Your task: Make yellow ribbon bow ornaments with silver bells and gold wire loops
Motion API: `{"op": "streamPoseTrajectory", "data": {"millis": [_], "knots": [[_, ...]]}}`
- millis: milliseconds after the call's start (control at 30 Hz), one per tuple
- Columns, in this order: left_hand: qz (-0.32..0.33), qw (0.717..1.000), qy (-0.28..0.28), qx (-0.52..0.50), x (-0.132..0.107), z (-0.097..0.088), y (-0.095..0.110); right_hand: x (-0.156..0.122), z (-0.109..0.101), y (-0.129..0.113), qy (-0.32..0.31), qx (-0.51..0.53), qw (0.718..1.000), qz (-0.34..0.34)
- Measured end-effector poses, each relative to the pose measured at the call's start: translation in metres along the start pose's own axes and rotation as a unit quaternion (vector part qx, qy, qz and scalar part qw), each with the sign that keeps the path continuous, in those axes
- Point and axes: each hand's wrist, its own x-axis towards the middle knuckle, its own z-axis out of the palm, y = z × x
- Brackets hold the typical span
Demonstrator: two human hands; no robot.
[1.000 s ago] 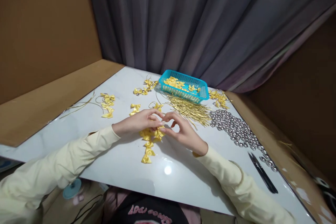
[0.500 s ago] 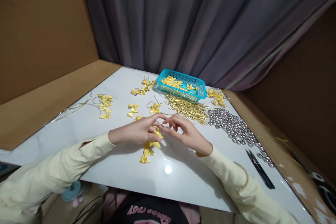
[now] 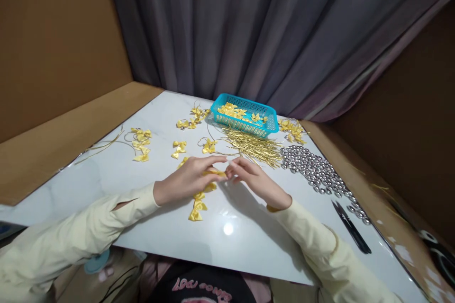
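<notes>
My left hand [image 3: 186, 177] and my right hand [image 3: 254, 181] meet over the middle of the white table [image 3: 142, 227]. Both pinch the same small yellow ribbon bow [image 3: 216, 173] between fingertips, the left from one side and the right from the other. Just below the hands lies a short row of more yellow bows [image 3: 198, 202]. A bundle of thin gold wires [image 3: 254, 147] lies just beyond the right hand.
A turquoise basket [image 3: 245, 120] with yellow bows stands at the back. Loose bows [image 3: 141, 144] lie scattered at the left and back right. A heap of silver beads [image 3: 314, 170] spreads on the right, with black snips [image 3: 350, 227] near the right edge. Grey curtain behind.
The fingertips of both hands have drawn closer together and now pinch one bow lifted off the pile; the view has shifted slightly.
</notes>
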Motion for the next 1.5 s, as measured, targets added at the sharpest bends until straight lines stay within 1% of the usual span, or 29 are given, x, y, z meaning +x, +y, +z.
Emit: {"op": "streamPoseTrajectory", "data": {"millis": [67, 100, 167, 233, 300, 367, 400, 467, 567, 600, 667, 733, 767, 800, 867, 933, 1000, 1133, 1267, 1400, 1500], "knots": [[0.016, 0.999, 0.045, -0.011, -0.001, 0.001, -0.001, 0.001, -0.002, 0.005, -0.035, 0.069, 0.996, 0.041], [0.033, 0.998, 0.057, -0.023, -0.001, 0.002, -0.002, 0.001, -0.002, 0.007, -0.063, 0.102, 0.991, 0.059], [0.083, 0.994, 0.055, -0.048, -0.003, 0.005, -0.005, 0.001, 0.001, 0.01, -0.118, 0.16, 0.976, 0.084], [0.134, 0.989, 0.03, -0.053, -0.005, 0.008, -0.008, 0.001, 0.005, 0.012, -0.15, 0.203, 0.963, 0.093], [0.175, 0.984, 0.003, -0.026, -0.004, 0.009, -0.011, 0.0, 0.007, 0.013, -0.158, 0.232, 0.956, 0.089], [0.195, 0.981, -0.011, 0.012, -0.003, 0.009, -0.012, -0.001, 0.007, 0.013, -0.159, 0.245, 0.953, 0.079], [0.193, 0.981, -0.015, 0.025, -0.002, 0.007, -0.012, -0.001, 0.006, 0.012, -0.156, 0.247, 0.954, 0.071], [0.166, 0.985, -0.032, 0.03, 0.0, 0.002, -0.011, -0.003, 0.004, 0.01, -0.145, 0.241, 0.958, 0.052], [0.114, 0.992, -0.051, -0.011, 0.003, -0.007, -0.006, -0.005, 0.002, 0.006, -0.115, 0.217, 0.969, 0.016], [0.091, 0.994, -0.043, -0.038, 0.004, -0.01, -0.004, -0.006, 0.002, 0.005, -0.103, 0.206, 0.973, 0.004], [0.035, 0.996, -0.001, -0.082, 0.005, -0.014, -0.001, -0.007, 0.003, 0.004, -0.082, 0.182, 0.98, -0.018], [-0.015, 0.996, 0.033, -0.085, 0.006, -0.015, 0.001, -0.01, 0.005, 0.002, -0.064, 0.154, 0.985, -0.038], [-0.026, 0.996, 0.034, -0.076, 0.006, -0.015, 0.001, -0.012, 0.006, 0.001, -0.057, 0.138, 0.988, -0.047], [-0.028, 0.997, 0.021, -0.066, 0.006, -0.014, 0.001, -0.013, 0.006, 0.001, -0.051, 0.123, 0.99, -0.055], [-0.011, 0.998, -0.03, -0.049, 0.006, -0.011, 0.001, -0.016, 0.008, 0.0, -0.046, 0.089, 0.992, -0.07], [0.021, 0.996, -0.079, -0.029, 0.004, -0.009, 0.0, -0.019, 0.007, -0.001, -0.046, 0.051, 0.994, -0.08], [0.047, 0.993, -0.104, -0.004, 0.003, -0.008, -0.001, -0.021, 0.006, -0.003, -0.054, 0.006, 0.995, -0.086], [0.075, 0.99, -0.118, 0.024, 0.001, -0.007, -0.002, -0.024, 0.0, -0.007, -0.083, -0.09, 0.988, -0.089], [0.097, 0.985, -0.133, 0.046, 0.0, -0.007, -0.002, -0.024, -0.004, -0.007, -0.086, -0.163, 0.977, -0.104], [0.118, 0.979, -0.145, 0.081, 0.0, -0.006, -0.003, -0.023, -0.005, -0.007, -0.085, -0.206, 0.967, -0.126], [0.116, 0.977, -0.156, 0.088, -0.001, -0.005, -0.004, -0.023, -0.005, -0.007, -0.088, -0.219, 0.962, -0.137]]}}
